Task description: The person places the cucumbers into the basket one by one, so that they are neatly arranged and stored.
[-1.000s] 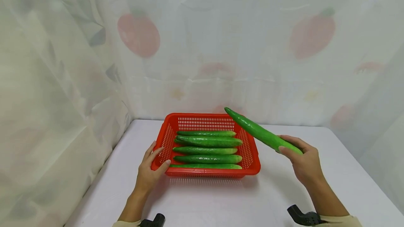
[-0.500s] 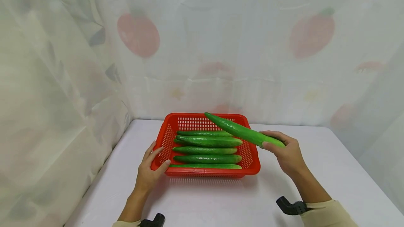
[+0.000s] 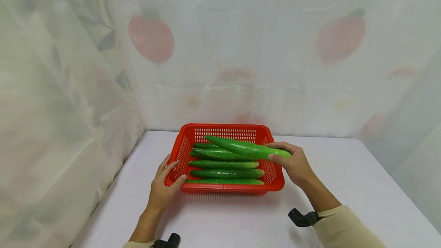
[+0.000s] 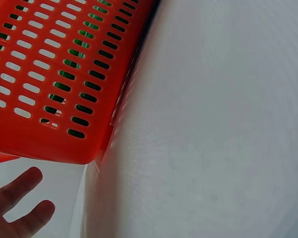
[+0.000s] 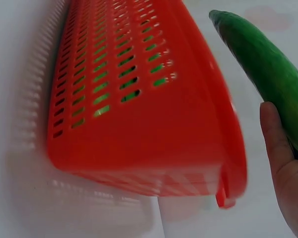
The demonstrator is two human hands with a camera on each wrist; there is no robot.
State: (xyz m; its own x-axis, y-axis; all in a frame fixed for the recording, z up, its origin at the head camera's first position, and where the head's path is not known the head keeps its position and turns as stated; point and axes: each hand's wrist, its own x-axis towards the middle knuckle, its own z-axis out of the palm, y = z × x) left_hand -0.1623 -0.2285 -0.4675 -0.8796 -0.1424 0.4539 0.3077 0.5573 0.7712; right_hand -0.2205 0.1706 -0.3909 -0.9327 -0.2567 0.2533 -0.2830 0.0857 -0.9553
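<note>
A long green cucumber (image 3: pixel 237 146) is in my right hand (image 3: pixel 295 163), which grips its paler end with the thumb on the near side. The darker tip points left over the red plastic basket (image 3: pixel 224 188). Several more cucumbers (image 3: pixel 225 173) lie side by side in this basket. In the right wrist view the held cucumber (image 5: pixel 270 64) is above rim height. My left hand (image 3: pixel 163 186) rests at the basket's near left corner, fingers spread and thumb near the front rim. Two of its fingers (image 4: pixel 32 218) extend beside the basket's perforated wall (image 4: pixel 44 134) in the left wrist view.
The basket stands on a white table (image 3: pixel 227 221). A pale curtain (image 3: pixel 241 49) with fruit prints hangs behind the table, and another sheet (image 3: pixel 69 125) runs along the left. Black wrist devices (image 3: pixel 304 218) sit at both sleeves.
My right hand has moved left and slightly lower with the cucumber, from right of the basket to over it. The cucumber has turned closer to level. My left hand and the basket have stayed put.
</note>
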